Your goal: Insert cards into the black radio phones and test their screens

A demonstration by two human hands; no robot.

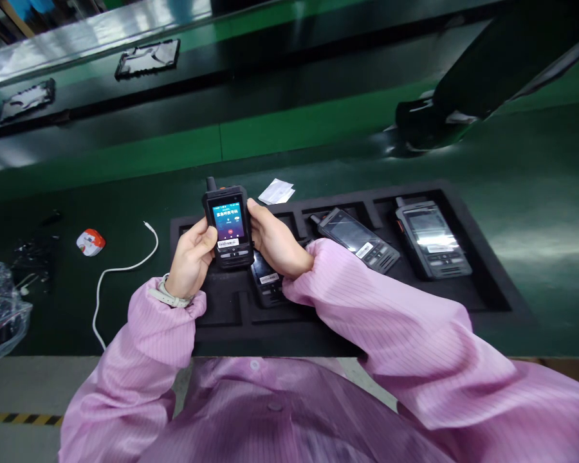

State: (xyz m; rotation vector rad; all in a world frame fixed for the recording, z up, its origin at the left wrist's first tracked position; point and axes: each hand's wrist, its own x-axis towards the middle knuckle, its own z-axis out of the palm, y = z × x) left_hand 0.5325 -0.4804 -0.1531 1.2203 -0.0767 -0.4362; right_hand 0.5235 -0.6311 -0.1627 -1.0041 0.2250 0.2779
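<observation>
A black handheld radio phone with a lit blue screen and a stub antenna is held upright above the black foam tray. My left hand grips its left side, the thumb at the screen's edge. On its right side, my right hand wraps round the edge. Partly hidden under my right hand, a dark device lies in the tray. Farther right, a second device sits slantwise, and a third rests in the right compartment.
White paper lies behind the tray. To the left are a white cable, a red and white round item and a plastic bag. A black arm-like fixture reaches in at upper right. Metal-faced parts rest on the rear track.
</observation>
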